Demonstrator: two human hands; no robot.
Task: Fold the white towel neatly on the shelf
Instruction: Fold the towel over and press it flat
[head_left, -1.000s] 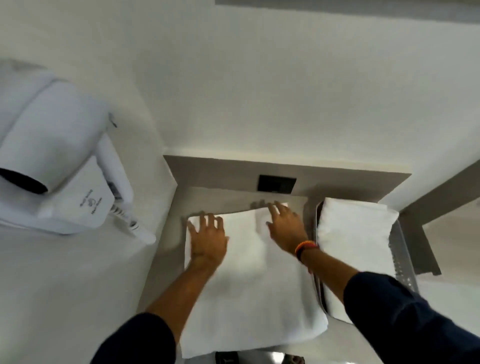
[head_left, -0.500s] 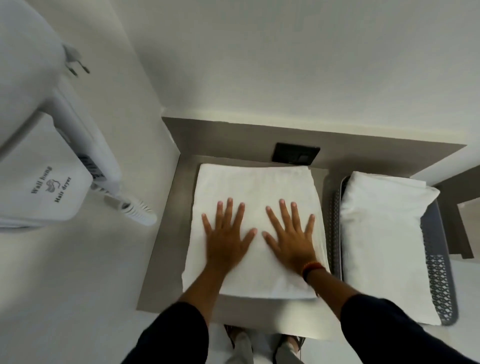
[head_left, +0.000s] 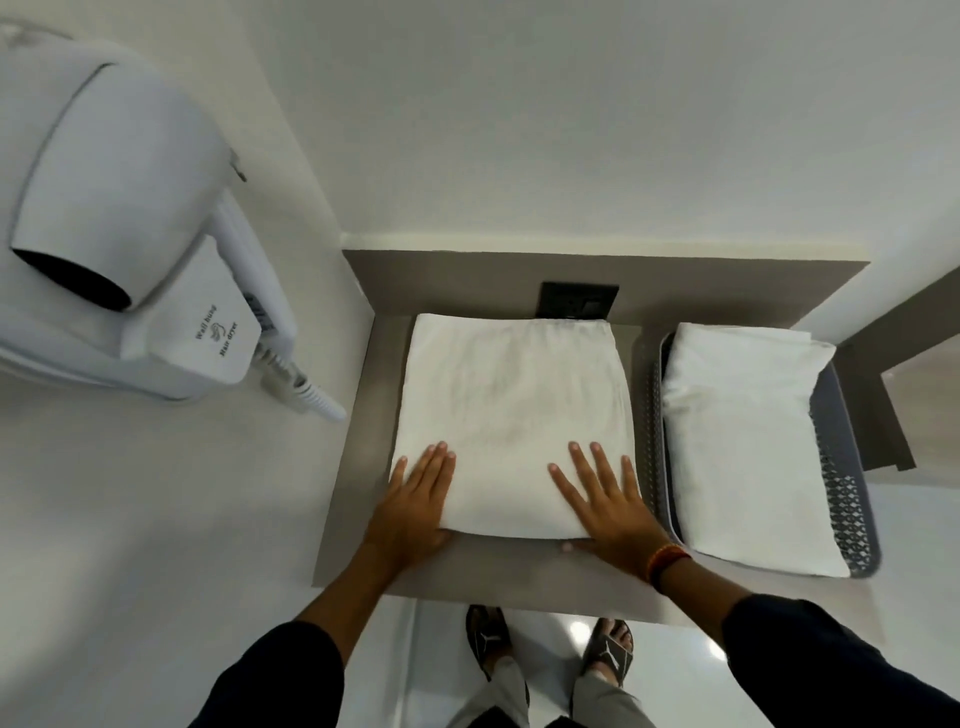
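Observation:
The white towel (head_left: 511, 410) lies folded into a thick rectangle on the grey shelf (head_left: 363, 467), its far edge near the back wall. My left hand (head_left: 415, 506) rests flat on the towel's near left corner, fingers together and pointing away. On the near right corner lies my right hand (head_left: 608, 512), flat with the fingers spread, and its thumb reaches under the towel's front edge. Neither hand grips anything.
A grey perforated basket (head_left: 847, 499) with another folded white towel (head_left: 748, 441) stands right of the shelf towel. A black wall socket (head_left: 579, 301) sits behind it. A wall-hung hair dryer (head_left: 119, 208) juts out at the left. My sandalled feet (head_left: 550, 654) show below the shelf.
Both hands have slid back from the towel's middle to its near corners and moved apart. The towel now lies as a smooth folded rectangle.

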